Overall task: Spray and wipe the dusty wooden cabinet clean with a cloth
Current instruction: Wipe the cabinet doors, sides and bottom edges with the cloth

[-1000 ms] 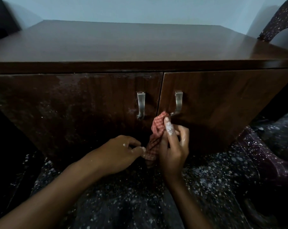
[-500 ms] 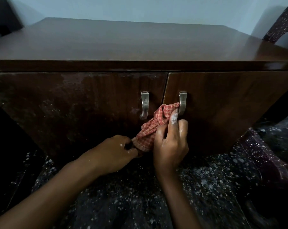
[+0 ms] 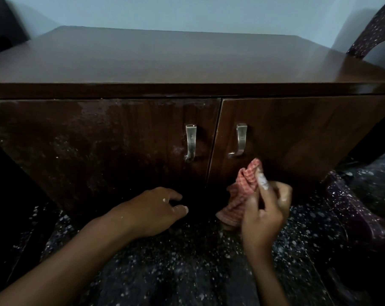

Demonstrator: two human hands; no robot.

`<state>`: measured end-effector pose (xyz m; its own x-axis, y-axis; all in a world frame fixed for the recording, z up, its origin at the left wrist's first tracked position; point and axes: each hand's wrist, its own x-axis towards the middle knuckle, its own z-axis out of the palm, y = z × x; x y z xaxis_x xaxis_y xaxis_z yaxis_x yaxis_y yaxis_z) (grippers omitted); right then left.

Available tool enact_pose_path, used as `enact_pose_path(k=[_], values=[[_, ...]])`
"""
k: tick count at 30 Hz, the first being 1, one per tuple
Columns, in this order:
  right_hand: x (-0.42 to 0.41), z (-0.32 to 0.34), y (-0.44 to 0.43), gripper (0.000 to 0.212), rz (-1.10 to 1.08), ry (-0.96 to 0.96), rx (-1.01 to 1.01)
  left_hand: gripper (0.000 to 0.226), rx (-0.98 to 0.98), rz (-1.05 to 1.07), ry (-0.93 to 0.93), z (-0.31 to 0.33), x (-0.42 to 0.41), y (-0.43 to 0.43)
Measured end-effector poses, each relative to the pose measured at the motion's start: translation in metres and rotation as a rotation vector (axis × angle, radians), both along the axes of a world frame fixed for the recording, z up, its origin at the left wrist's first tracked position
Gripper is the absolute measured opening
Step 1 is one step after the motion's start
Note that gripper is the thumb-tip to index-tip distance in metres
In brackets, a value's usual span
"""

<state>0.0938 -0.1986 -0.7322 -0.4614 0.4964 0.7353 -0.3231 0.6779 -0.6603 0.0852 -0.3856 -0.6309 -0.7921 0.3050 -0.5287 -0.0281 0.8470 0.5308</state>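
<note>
Below the right door's handle (image 3: 240, 140), the right hand (image 3: 264, 215) clenches a half-hidden cloth (image 3: 244, 186); left hand (image 3: 151, 208) empty, fingers loose.

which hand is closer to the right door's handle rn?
Right. The right hand holds the cloth just below the right door's handle; the left hand is low, under the left door.

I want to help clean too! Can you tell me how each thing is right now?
Left door: shut, dusty and speckled.
Right door: shut, looks cleaner.
Cabinet top: bare, shiny.
Cloth: bunched up, held below the right handle.
Right hand: closed on the cloth.
Left hand: open, holding nothing.
</note>
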Motion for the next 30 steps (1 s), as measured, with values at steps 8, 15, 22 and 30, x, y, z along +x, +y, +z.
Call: enact_pose_path(k=[8, 15, 22, 30], values=[[-0.030, 0.023, 0.021, 0.046, 0.110, 0.010, 0.188, 0.054, -0.010, -0.058, -0.019, 0.000, 0.003, 0.012], [-0.024, -0.030, -0.005, 0.044, 0.162, -0.124, 0.101, 0.057, -0.047, -0.108, -0.067, 0.000, 0.004, 0.010], [-0.027, -0.055, -0.003, 0.054, 0.137, -0.176, 0.555, 0.061, -0.080, -0.135, -0.122, -0.004, 0.002, 0.007], [-0.032, -0.111, 0.040, 0.037, 0.264, -0.198, 1.106, 0.061, -0.075, -0.182, -0.120, -0.011, 0.000, 0.020]])
